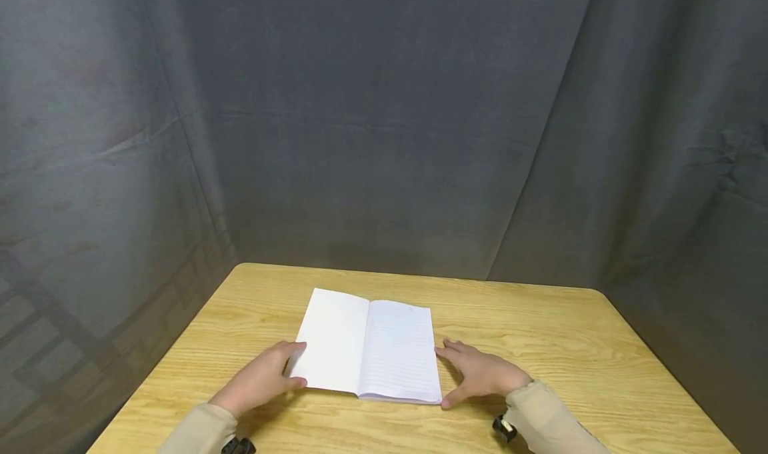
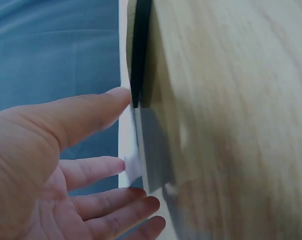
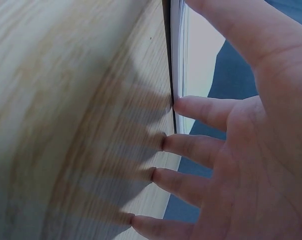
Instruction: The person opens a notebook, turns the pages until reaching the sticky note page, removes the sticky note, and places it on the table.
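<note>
An open notebook (image 1: 393,347) lies on the wooden table, its left side plain white and its right page ruled with faint lines. At its left edge is my left hand (image 1: 264,377), thumb and index fingertips spread apart on the margin. In the left wrist view the thumb (image 2: 85,115) touches the cover edge, while the other fingers reach out loosely below. My right hand (image 1: 480,371) rests beside the opposite edge, thumb near the lower right corner. The right wrist view shows its index fingertip (image 3: 183,105) against the page stack and the other fingertips on the table.
The light wooden table (image 1: 540,327) has rounded far corners. Grey curtains (image 1: 384,121) hang behind it and along both sides. A dark device is strapped at each wrist, below the beige sleeves (image 1: 549,421).
</note>
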`<move>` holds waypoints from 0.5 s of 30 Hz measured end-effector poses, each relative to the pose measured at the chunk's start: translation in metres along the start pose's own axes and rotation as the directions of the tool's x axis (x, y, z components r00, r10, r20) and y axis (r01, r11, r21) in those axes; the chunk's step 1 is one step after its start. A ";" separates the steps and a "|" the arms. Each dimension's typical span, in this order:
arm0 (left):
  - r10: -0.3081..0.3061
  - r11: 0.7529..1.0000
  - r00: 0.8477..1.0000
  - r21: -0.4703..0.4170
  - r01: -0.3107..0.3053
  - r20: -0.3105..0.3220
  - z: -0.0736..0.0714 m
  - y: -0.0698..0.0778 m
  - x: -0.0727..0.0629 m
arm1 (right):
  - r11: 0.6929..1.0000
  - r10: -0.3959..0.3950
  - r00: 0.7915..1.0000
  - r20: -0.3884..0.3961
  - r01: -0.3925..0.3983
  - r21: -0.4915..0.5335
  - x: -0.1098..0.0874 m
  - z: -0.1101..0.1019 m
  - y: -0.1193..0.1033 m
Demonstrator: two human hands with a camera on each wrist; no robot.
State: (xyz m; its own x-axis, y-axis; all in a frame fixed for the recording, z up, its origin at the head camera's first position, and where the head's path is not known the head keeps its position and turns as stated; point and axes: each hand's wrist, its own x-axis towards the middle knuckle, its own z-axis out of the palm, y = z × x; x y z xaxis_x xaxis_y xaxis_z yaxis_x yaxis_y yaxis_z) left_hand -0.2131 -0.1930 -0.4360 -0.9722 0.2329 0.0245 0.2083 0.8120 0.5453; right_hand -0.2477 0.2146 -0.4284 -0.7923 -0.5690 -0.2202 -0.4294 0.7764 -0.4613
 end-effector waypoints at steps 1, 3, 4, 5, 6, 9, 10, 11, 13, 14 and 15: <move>-0.002 1.000 1.000 0.012 0.002 0.009 0.001 -0.001 0.001 | 1.000 0.001 1.000 0.000 -0.001 0.000 0.000 0.000 0.000; -0.007 0.999 1.000 0.048 0.006 0.026 0.004 -0.002 0.002 | 1.000 0.003 1.000 -0.001 -0.003 -0.004 0.000 0.000 -0.001; -0.010 0.998 0.999 0.064 0.008 0.034 0.005 -0.002 0.002 | 1.000 0.003 1.000 -0.001 -0.003 -0.004 -0.001 0.000 -0.001; -0.010 0.997 0.999 0.080 0.007 0.042 0.006 -0.003 0.003 | 1.000 0.005 1.000 -0.001 -0.005 -0.005 0.000 0.000 -0.001; -0.009 0.996 0.999 0.089 0.005 0.048 0.006 -0.003 0.003 | 1.000 0.005 1.000 -0.001 -0.005 -0.006 0.000 0.000 -0.001; -0.012 0.996 0.998 0.090 0.007 0.062 0.008 -0.003 0.004 | 1.000 0.003 1.000 -0.001 -0.003 -0.006 0.000 0.000 -0.001; -0.013 0.996 0.998 0.087 0.007 0.063 0.008 -0.003 0.003 | 1.000 0.001 1.000 -0.001 -0.001 -0.008 0.000 0.000 -0.002; -0.011 0.996 0.998 0.089 0.005 0.063 0.008 -0.004 0.004 | 1.000 -0.001 1.000 -0.002 0.000 -0.010 0.000 0.001 -0.002; -0.012 0.995 0.998 0.095 0.006 0.062 0.008 -0.003 0.004 | 1.000 -0.002 1.000 -0.004 0.002 -0.012 0.000 0.000 -0.002; -0.012 0.995 0.998 0.099 0.006 0.061 0.008 -0.003 0.004 | 1.000 -0.003 1.000 -0.004 0.003 -0.010 0.000 0.000 -0.002; -0.011 0.995 0.998 0.104 0.005 0.060 0.008 -0.003 0.004 | 1.000 -0.003 1.000 -0.004 0.003 -0.009 0.000 0.000 -0.001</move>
State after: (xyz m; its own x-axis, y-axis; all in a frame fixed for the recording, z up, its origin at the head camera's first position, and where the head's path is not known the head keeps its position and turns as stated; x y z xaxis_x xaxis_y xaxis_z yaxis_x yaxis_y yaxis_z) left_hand -0.2168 -0.1905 -0.4443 -0.9664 0.2551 -0.0317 0.2133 0.8646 0.4550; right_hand -0.2470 0.2134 -0.4277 -0.7929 -0.5701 -0.2151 -0.4354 0.7771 -0.4546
